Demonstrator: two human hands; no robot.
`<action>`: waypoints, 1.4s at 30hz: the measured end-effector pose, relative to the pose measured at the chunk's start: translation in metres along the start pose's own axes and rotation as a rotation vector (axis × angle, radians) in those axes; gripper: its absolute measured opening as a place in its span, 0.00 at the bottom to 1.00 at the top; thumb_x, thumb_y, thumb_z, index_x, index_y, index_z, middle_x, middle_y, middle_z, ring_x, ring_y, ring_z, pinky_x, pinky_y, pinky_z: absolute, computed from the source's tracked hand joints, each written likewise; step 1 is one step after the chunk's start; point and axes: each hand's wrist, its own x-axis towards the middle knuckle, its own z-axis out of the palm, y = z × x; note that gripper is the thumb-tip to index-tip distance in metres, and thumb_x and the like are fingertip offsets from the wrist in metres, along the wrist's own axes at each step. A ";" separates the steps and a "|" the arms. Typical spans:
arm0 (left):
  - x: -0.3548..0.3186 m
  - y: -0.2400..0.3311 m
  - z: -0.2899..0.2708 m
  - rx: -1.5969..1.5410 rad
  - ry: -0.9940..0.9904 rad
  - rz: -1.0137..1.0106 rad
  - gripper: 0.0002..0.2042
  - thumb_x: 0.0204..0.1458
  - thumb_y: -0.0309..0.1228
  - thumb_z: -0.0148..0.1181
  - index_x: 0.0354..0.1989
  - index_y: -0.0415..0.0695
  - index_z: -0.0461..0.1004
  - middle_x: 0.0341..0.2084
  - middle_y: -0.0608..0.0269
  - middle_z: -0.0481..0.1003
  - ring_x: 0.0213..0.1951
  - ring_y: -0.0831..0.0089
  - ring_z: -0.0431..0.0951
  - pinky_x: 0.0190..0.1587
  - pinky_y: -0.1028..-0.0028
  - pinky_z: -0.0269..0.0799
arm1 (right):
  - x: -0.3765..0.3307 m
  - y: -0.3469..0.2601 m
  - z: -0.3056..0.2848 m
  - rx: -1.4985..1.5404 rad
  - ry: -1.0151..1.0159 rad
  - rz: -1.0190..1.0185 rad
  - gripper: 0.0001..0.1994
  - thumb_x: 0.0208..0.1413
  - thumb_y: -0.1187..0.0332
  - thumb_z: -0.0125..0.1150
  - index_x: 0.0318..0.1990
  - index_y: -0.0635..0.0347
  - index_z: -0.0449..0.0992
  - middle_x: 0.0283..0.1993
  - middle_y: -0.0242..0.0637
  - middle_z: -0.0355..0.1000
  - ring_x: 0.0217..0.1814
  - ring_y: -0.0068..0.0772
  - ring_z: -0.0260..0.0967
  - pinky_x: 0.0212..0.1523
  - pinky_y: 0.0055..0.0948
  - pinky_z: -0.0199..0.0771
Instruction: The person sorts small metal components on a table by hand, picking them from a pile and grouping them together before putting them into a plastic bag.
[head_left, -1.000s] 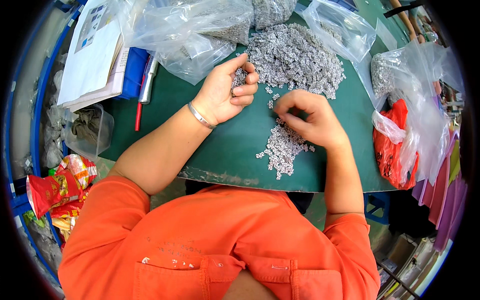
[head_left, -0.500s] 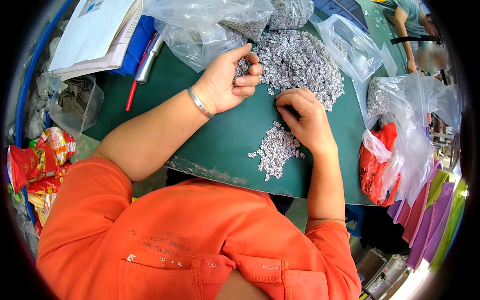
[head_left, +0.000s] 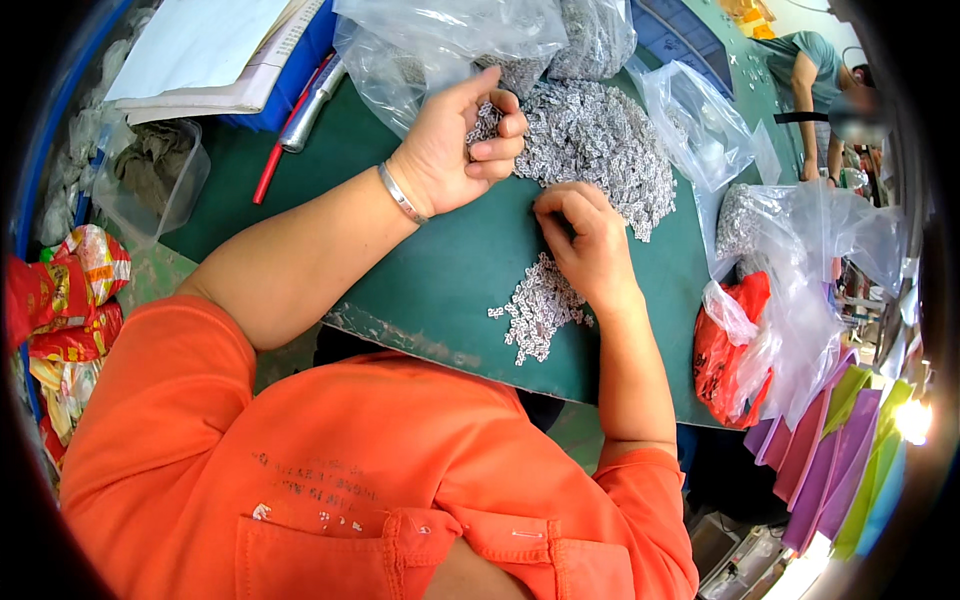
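My left hand [head_left: 455, 145] is held palm up with its fingers curled round a clutch of small silvery metal pieces [head_left: 484, 122]. It hovers by the left edge of a large heap [head_left: 600, 145] of the same flat, curvy pieces. To the right and nearer me, my right hand [head_left: 588, 240] has thumb and forefinger pinched together just in front of the heap. Whatever is in that pinch is too small to make out. A smaller, loose pile [head_left: 540, 310] of the pieces lies on the green tabletop [head_left: 420, 285] below my right hand.
Clear plastic bags [head_left: 450, 35] of pieces stand behind the heap. Papers [head_left: 190, 60], a red pen [head_left: 285, 155], a silver-handled tool [head_left: 313, 110] and a plastic tub [head_left: 165, 205] lie left. At right are a red bag [head_left: 735, 350] and more bags [head_left: 800, 240]. Another person [head_left: 815, 85] leans over the far table.
My right hand has shifted slightly left, its thumb and forefinger still pinched. The left hand stays curled round its pieces. The whole view has shifted a little.
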 end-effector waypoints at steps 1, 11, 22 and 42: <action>0.001 0.002 0.000 -0.032 -0.008 0.014 0.15 0.61 0.43 0.44 0.31 0.44 0.67 0.22 0.67 0.63 0.15 0.83 0.56 0.14 0.83 0.48 | -0.002 -0.001 -0.004 0.034 -0.040 0.033 0.07 0.40 0.83 0.59 0.29 0.63 0.73 0.32 0.38 0.71 0.37 0.41 0.70 0.39 0.32 0.71; 0.001 0.004 -0.006 -0.091 -0.001 0.060 0.16 0.60 0.45 0.46 0.30 0.43 0.67 0.22 0.66 0.63 0.15 0.82 0.55 0.15 0.83 0.48 | 0.027 -0.022 -0.005 -0.023 -0.164 -0.160 0.18 0.40 0.87 0.52 0.41 0.63 0.74 0.47 0.43 0.71 0.47 0.48 0.67 0.48 0.36 0.70; 0.001 0.001 -0.006 -0.084 0.023 0.044 0.15 0.59 0.43 0.47 0.29 0.44 0.68 0.22 0.67 0.64 0.15 0.82 0.56 0.15 0.83 0.48 | -0.001 -0.005 -0.016 0.189 -0.056 0.175 0.16 0.43 0.88 0.50 0.39 0.65 0.75 0.39 0.44 0.73 0.42 0.41 0.72 0.43 0.33 0.71; 0.002 -0.001 -0.005 -0.067 0.061 -0.005 0.16 0.61 0.44 0.45 0.30 0.43 0.66 0.21 0.67 0.62 0.15 0.82 0.54 0.14 0.82 0.48 | 0.000 0.004 -0.003 -0.008 -0.006 -0.064 0.08 0.43 0.81 0.61 0.33 0.62 0.75 0.33 0.37 0.74 0.35 0.38 0.70 0.36 0.31 0.71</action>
